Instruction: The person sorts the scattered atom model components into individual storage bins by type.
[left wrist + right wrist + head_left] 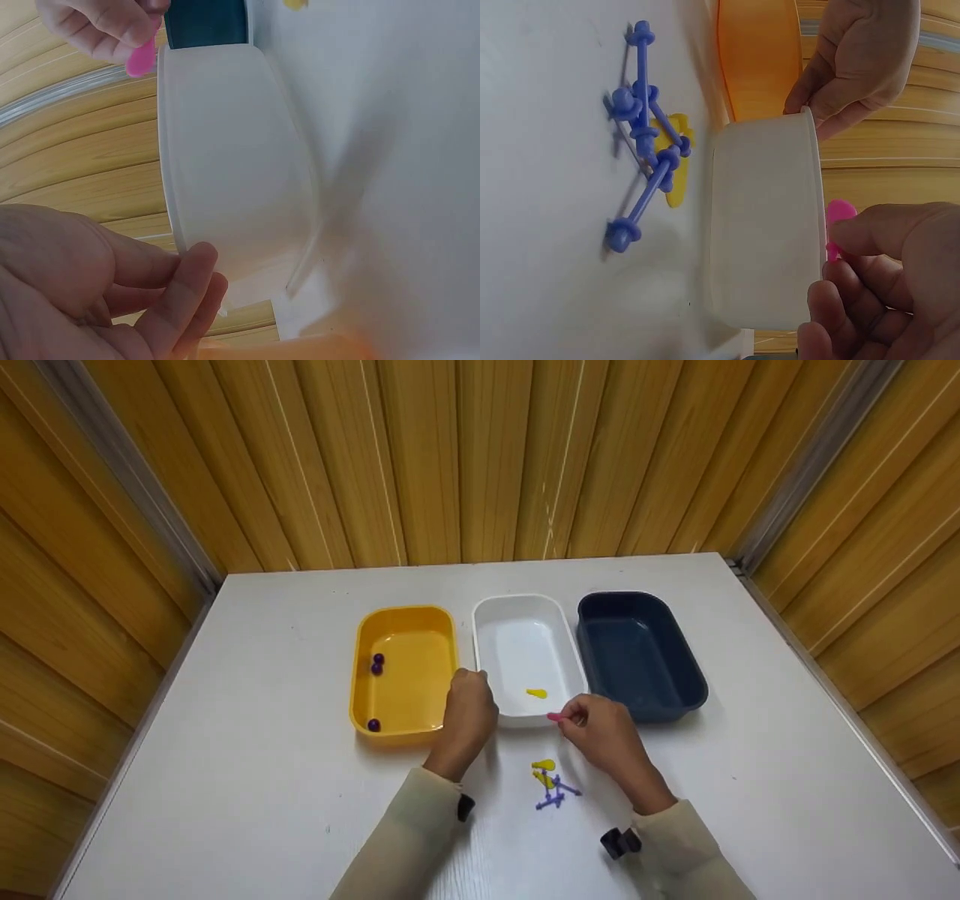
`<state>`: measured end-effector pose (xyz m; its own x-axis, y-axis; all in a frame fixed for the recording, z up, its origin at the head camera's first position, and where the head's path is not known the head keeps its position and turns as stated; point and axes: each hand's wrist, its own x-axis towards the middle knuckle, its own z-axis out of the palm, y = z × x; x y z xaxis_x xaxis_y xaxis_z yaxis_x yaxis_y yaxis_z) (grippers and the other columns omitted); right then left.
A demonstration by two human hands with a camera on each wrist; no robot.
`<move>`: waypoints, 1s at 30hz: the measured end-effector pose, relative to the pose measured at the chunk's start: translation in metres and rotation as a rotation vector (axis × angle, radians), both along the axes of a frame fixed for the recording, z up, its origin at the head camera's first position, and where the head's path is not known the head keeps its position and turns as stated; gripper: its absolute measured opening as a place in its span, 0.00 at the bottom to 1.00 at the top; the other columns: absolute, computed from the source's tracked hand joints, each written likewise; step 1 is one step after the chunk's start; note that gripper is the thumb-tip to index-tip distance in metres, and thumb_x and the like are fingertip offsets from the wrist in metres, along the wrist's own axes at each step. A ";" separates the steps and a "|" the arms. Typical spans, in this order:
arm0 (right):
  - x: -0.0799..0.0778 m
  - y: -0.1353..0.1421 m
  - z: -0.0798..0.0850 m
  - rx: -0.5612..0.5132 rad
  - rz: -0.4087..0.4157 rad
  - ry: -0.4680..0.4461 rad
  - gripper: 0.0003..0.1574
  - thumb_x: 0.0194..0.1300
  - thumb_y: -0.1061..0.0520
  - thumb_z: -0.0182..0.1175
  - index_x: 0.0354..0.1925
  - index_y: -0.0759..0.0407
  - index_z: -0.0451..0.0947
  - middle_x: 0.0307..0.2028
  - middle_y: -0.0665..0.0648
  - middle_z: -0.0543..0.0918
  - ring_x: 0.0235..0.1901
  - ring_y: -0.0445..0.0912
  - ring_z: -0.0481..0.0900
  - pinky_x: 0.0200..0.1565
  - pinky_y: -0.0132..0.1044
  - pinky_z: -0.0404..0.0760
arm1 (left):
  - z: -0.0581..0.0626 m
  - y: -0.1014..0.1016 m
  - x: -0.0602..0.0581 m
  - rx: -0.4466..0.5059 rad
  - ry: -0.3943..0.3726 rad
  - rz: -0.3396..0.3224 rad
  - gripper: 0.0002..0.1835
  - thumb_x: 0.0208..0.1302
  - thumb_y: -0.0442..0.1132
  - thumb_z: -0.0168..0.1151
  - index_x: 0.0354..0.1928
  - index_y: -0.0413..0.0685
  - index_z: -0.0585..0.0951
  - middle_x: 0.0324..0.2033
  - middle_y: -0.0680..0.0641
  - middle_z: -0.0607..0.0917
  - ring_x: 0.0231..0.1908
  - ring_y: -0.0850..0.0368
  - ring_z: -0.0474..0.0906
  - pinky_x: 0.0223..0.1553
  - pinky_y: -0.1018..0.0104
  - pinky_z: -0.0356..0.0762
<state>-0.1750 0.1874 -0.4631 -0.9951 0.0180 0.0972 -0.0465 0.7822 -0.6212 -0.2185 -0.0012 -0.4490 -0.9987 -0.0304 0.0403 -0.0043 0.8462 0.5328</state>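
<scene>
My left hand point(470, 712) grips the rim of the white tray point(232, 142) at its near left corner, fingers against the outer wall. My right hand point(604, 731) pinches a small pink plastic piece point(840, 211) between thumb and fingertips, held at the tray's near right rim. Inside the white tray lies one small yellow piece point(537, 693). On the table in front of it, two more yellow pieces point(545, 765) lie among several blue-purple rods point(655, 193) with flanged ends, heaped loosely together.
To the left stands a yellow tray point(405, 733) holding three dark purple balls point(376, 668). A dark blue tray point(682, 667) is at the right of the white one. All rest on a white table point(262, 750) backed by wood-patterned walls point(487, 465).
</scene>
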 end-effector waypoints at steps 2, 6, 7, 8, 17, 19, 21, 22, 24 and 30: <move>-0.003 -0.001 0.000 0.002 -0.004 0.001 0.03 0.60 0.61 0.68 0.30 0.55 0.83 0.29 0.54 0.82 0.32 0.45 0.75 0.36 0.34 0.73 | 0.000 0.000 0.000 0.001 0.001 -0.009 0.13 0.71 0.27 0.56 0.52 0.29 0.83 0.39 0.41 0.81 0.35 0.54 0.76 0.42 0.63 0.83; -0.009 -0.003 0.001 0.009 -0.009 0.019 0.03 0.60 0.61 0.69 0.30 0.56 0.83 0.29 0.54 0.82 0.32 0.45 0.76 0.35 0.33 0.74 | -0.001 -0.001 0.002 0.002 0.022 -0.022 0.12 0.70 0.25 0.56 0.50 0.29 0.84 0.38 0.41 0.81 0.35 0.54 0.77 0.42 0.62 0.83; -0.010 -0.003 0.002 0.012 -0.009 0.031 0.04 0.60 0.61 0.69 0.30 0.56 0.83 0.29 0.54 0.83 0.31 0.45 0.77 0.34 0.33 0.74 | -0.001 -0.001 0.002 0.001 0.034 -0.023 0.11 0.69 0.25 0.56 0.49 0.29 0.84 0.37 0.40 0.81 0.35 0.53 0.77 0.42 0.61 0.83; -0.011 -0.004 0.002 0.017 -0.007 0.045 0.04 0.60 0.60 0.69 0.29 0.56 0.83 0.29 0.54 0.83 0.31 0.45 0.77 0.34 0.32 0.75 | -0.001 -0.001 0.003 -0.006 0.047 -0.024 0.11 0.68 0.25 0.56 0.47 0.29 0.84 0.36 0.40 0.81 0.35 0.52 0.78 0.42 0.60 0.83; -0.017 -0.008 0.004 0.024 0.023 0.086 0.03 0.59 0.61 0.70 0.30 0.57 0.83 0.28 0.54 0.83 0.31 0.45 0.77 0.33 0.33 0.75 | 0.000 0.001 0.002 -0.036 0.017 -0.014 0.12 0.70 0.26 0.57 0.51 0.30 0.84 0.37 0.40 0.81 0.35 0.53 0.77 0.43 0.61 0.83; -0.016 -0.008 0.004 0.017 0.016 0.076 0.03 0.59 0.61 0.70 0.30 0.57 0.84 0.29 0.55 0.83 0.31 0.45 0.77 0.33 0.33 0.75 | 0.001 0.000 0.001 -0.034 -0.009 -0.012 0.13 0.70 0.27 0.57 0.52 0.30 0.83 0.38 0.41 0.81 0.36 0.53 0.77 0.44 0.62 0.83; -0.016 -0.008 0.004 0.014 0.012 0.072 0.03 0.60 0.61 0.70 0.31 0.57 0.84 0.29 0.55 0.83 0.31 0.45 0.77 0.33 0.32 0.76 | 0.002 0.000 0.001 -0.037 -0.028 -0.010 0.13 0.71 0.27 0.56 0.53 0.31 0.83 0.39 0.41 0.80 0.37 0.53 0.76 0.44 0.63 0.82; -0.016 -0.008 0.004 0.013 0.013 0.072 0.03 0.60 0.61 0.70 0.31 0.57 0.84 0.29 0.55 0.83 0.31 0.46 0.77 0.34 0.32 0.76 | 0.002 0.000 0.001 -0.035 -0.034 -0.008 0.13 0.71 0.27 0.56 0.53 0.31 0.83 0.40 0.41 0.80 0.37 0.53 0.76 0.44 0.63 0.82; -0.016 -0.008 0.004 0.014 0.015 0.074 0.02 0.60 0.61 0.70 0.31 0.57 0.84 0.29 0.55 0.83 0.32 0.46 0.77 0.34 0.33 0.77 | 0.002 0.000 0.000 -0.035 -0.039 -0.005 0.13 0.71 0.27 0.56 0.54 0.32 0.83 0.40 0.41 0.80 0.37 0.53 0.76 0.45 0.63 0.82; -0.016 -0.007 0.004 0.011 0.015 0.082 0.03 0.60 0.60 0.70 0.32 0.58 0.85 0.30 0.55 0.84 0.32 0.46 0.78 0.36 0.35 0.77 | 0.002 0.001 0.000 -0.046 -0.033 -0.004 0.13 0.71 0.27 0.56 0.54 0.32 0.83 0.39 0.42 0.81 0.36 0.53 0.76 0.44 0.64 0.82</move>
